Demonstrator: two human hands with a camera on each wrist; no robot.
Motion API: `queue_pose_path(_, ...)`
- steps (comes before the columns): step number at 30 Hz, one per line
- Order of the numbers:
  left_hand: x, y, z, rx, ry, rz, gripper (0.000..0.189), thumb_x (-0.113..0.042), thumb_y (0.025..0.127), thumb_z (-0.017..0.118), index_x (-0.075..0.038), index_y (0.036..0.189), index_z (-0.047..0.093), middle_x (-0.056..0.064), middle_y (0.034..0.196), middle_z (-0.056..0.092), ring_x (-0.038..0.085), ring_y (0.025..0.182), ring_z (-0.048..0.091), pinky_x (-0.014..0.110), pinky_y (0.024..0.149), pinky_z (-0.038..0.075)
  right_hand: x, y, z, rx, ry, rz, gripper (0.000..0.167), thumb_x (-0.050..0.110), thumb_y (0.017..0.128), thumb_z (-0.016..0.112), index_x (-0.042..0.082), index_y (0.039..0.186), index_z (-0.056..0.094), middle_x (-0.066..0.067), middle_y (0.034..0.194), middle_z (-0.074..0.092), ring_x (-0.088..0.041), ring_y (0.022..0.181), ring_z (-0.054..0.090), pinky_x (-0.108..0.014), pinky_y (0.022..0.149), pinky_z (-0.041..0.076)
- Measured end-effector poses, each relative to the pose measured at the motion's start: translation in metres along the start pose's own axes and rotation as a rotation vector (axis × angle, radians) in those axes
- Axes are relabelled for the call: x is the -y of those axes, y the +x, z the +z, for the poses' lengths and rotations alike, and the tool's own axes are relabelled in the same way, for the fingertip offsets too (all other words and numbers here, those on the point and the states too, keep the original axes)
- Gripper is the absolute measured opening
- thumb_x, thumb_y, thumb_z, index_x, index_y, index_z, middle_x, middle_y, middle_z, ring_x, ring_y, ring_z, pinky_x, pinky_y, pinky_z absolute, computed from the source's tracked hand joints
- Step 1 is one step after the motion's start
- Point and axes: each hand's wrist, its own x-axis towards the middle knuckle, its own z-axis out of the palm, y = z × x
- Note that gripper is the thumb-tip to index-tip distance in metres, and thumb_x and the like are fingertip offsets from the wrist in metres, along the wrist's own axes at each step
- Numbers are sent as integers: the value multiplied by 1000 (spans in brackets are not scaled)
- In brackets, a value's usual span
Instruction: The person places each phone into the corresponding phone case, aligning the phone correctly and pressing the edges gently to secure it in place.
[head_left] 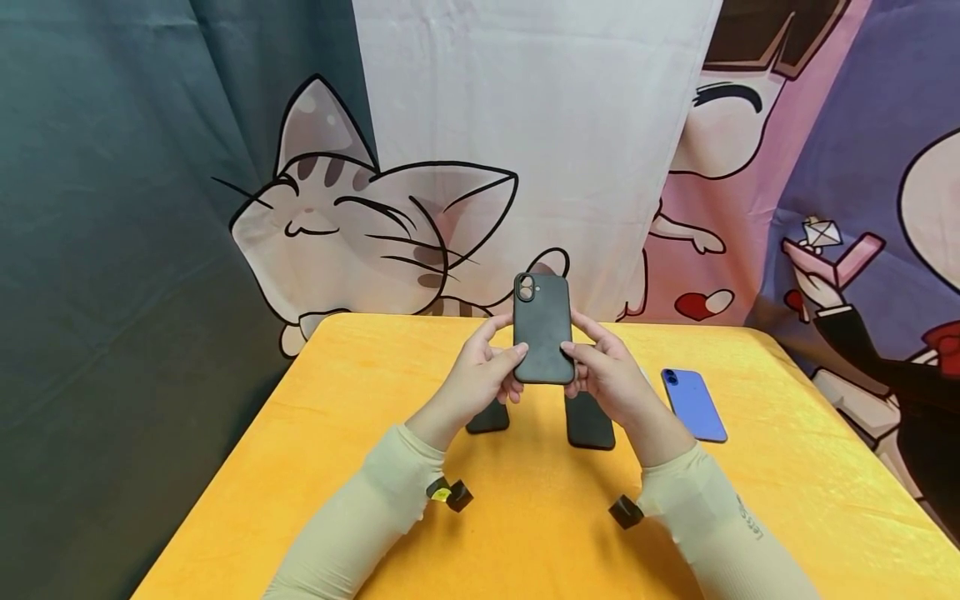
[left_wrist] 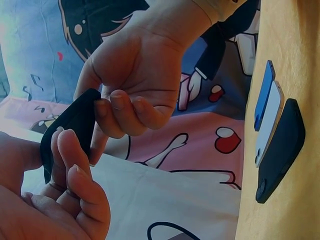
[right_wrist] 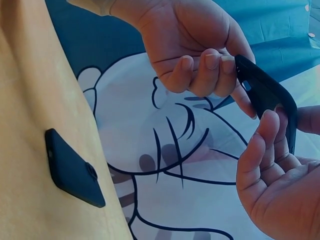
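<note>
A black phone case [head_left: 543,333] is held up above the table, its back toward the head camera and its camera cutout at the upper left. My left hand [head_left: 483,367] pinches its left edge, thumb on the back face. On the opposite edge my right hand [head_left: 609,371] pinches it the same way. In the right wrist view the case [right_wrist: 267,95] shows its hollow inner side, and the light backdrop shows through its cutout. Below the hands lie two black phone-shaped items, one at left [head_left: 489,418] and one at right [head_left: 590,423], each partly hidden by a hand.
A blue phone [head_left: 694,405] lies on the yellow table cover [head_left: 375,392], right of my right hand. The left wrist view shows a white phone [left_wrist: 270,122] between it and a black item [left_wrist: 283,150]. A cartoon-printed curtain [head_left: 555,125] hangs behind the table.
</note>
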Motion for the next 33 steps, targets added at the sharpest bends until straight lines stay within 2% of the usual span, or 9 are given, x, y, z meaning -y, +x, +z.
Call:
queue_pose_path(9,-1,0,0,4,0,-14,48,-22,106,58,-24,150,40,5,62,64,17,49,61,30,51,47,2,-2,-1,-4,-4,-13,61,17,109,50,5,162,24,4,76,75,-9,55,63,-23,59,58)
queue_pose_path(23,-1,0,-1,10,9,-22,49,-23,106,58,-24,151,39,7,65,65,18,51,62,28,53,49,8,0,-5,-18,-55,3,59,23,109,50,4,160,29,5,74,68,-11,57,62,-26,63,59)
queue_pose_path(33,-1,1,-2,12,4,-14,49,-23,106,58,-25,152,39,7,65,65,18,51,62,27,52,50,20,-1,-20,37,-140,-27,57,20,109,47,2,160,29,1,72,66,-13,58,64,-29,66,60)
